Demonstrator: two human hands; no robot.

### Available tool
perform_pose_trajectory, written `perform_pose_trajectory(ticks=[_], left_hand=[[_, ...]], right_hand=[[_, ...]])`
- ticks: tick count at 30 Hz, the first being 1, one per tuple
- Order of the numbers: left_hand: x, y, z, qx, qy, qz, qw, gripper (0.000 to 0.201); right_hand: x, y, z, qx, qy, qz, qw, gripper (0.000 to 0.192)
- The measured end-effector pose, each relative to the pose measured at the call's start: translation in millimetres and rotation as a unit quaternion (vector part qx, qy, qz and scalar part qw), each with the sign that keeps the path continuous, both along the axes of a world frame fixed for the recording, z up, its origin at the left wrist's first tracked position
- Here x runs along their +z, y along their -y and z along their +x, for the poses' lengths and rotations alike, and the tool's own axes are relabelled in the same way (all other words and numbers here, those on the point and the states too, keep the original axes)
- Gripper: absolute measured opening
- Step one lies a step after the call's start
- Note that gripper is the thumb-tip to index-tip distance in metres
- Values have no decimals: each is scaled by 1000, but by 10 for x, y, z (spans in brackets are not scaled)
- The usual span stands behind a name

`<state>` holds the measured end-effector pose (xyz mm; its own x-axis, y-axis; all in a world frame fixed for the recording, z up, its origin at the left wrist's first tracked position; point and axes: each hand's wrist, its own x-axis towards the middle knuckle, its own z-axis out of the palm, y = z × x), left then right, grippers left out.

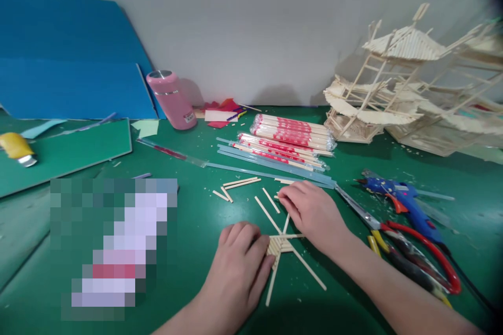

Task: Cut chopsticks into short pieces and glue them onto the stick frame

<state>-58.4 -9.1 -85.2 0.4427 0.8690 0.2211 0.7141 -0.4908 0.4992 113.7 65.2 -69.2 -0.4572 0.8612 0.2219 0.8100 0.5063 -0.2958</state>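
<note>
My left hand [239, 261] lies palm down on the green mat, its fingertips pressing the left side of a small fan-shaped piece glued from wooden sticks [281, 247]. Long sticks [310, 268] jut out from that piece. My right hand [312, 212] rests just behind it, fingers curled towards short loose sticks [271, 200]; whether it pinches one is hidden. More cut sticks [239, 183] lie a little further back.
Wrapped chopstick packs [293, 133] lie behind. Scissors [356, 208], red-handled pliers [428, 254] and a blue glue gun [401, 200] sit at right. Stick-built models [396, 89] stand back right. A pink flask [173, 99], blue boards [66, 57] and a green cutting mat [66, 152] are at left.
</note>
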Motion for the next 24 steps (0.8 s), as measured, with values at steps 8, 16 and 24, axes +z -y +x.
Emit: perform_pose_trajectory(ticks=[8, 16, 24], left_hand=[[-15, 24, -1, -3, 5, 10, 1000, 18], [120, -236, -317, 82, -75, 137, 984, 16], [340, -627, -378, 66, -252, 124, 957, 21]], right_hand=[[84, 22, 98, -4, -24, 20, 1000, 18], [112, 467, 589, -124, -175, 71, 974, 13], [-37, 473, 768, -167, -257, 90, 948, 12]])
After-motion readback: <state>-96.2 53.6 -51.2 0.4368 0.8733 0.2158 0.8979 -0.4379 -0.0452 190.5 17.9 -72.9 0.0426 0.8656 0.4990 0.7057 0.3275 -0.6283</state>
